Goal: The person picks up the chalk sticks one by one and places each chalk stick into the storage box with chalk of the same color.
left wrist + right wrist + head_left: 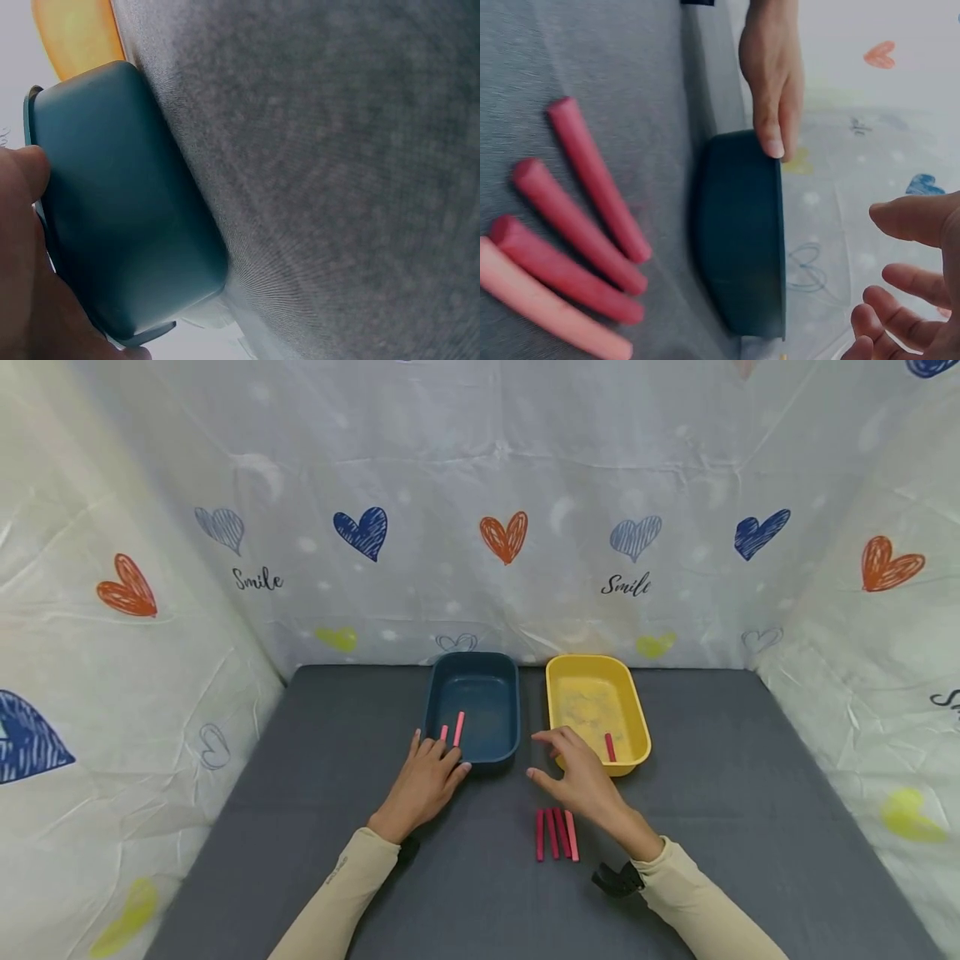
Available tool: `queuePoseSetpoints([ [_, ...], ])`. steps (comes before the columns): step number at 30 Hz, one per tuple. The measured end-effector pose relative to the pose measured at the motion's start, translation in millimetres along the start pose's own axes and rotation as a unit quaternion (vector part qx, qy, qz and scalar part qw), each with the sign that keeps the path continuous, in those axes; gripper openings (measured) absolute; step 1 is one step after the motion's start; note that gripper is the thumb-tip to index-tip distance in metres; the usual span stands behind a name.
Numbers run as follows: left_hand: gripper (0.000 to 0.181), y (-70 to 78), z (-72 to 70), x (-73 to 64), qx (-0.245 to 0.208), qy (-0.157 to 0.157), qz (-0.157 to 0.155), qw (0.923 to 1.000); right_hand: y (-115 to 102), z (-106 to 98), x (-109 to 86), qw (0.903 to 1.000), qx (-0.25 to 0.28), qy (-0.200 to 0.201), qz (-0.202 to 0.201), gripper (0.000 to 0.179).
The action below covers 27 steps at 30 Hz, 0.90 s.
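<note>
My left hand is at the near-left corner of the dark blue tray. In the left wrist view its thumb lies against the outside near the rim; the head view shows fingers over the edge. Two pink chalk sticks lean inside, the left one partly hidden by the fingers. My right hand hovers by the near-left corner of the yellow tray, thumb and fingers apart, holding nothing. A red chalk stick lies in that tray. Below this hand, three red chalk sticks and a pink one lie side by side.
Both trays stand side by side at the back of the grey-covered table. Behind them hangs a pale curtain printed with hearts, and it also runs down both sides. A black strap is on my right wrist.
</note>
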<state>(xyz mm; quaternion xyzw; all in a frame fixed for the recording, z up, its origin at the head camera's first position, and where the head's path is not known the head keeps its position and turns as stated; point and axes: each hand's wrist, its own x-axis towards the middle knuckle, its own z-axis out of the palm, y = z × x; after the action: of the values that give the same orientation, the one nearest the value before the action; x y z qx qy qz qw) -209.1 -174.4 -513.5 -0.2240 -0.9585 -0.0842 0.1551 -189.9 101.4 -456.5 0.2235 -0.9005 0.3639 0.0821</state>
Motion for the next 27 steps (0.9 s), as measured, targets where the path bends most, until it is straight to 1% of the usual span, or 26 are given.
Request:
queuePoseSetpoints([
  [2, 0.023, 0.4, 0.8, -1.1, 0.006, -0.006, 0.000, 1.0000, 2, 0, -8.0, 1.0000, -0.002, -0.004, 0.003, 0.047],
  [7, 0.024, 1.1, 0.9, -2.1, 0.002, -0.015, -0.008, 0.9999, 6, -1, -25.0, 0.9998, -0.015, -0.006, 0.008, 0.048],
  [14, 0.023, 1.6, -0.8, -2.2, -0.002, -0.012, -0.005, 0.9999, 14, -3, -44.9, 0.9993, -0.034, -0.016, 0.009, 0.046],
  [19, 0.025, 1.7, -2.3, -1.7, -0.004, -0.013, -0.005, 0.9999, 21, -4, -54.3, 0.9990, -0.039, -0.016, 0.016, 0.047],
  [23, 0.024, 1.5, -2.1, -1.1, -0.004, -0.010, -0.006, 0.9999, 26, -3, -59.3, 0.9993, -0.034, -0.013, 0.007, 0.046],
  [27, 0.025, 1.3, -2.7, -1.4, -0.001, -0.008, -0.002, 1.0000, 32, -2, -63.9, 0.9988, -0.037, -0.031, 0.001, 0.051],
])
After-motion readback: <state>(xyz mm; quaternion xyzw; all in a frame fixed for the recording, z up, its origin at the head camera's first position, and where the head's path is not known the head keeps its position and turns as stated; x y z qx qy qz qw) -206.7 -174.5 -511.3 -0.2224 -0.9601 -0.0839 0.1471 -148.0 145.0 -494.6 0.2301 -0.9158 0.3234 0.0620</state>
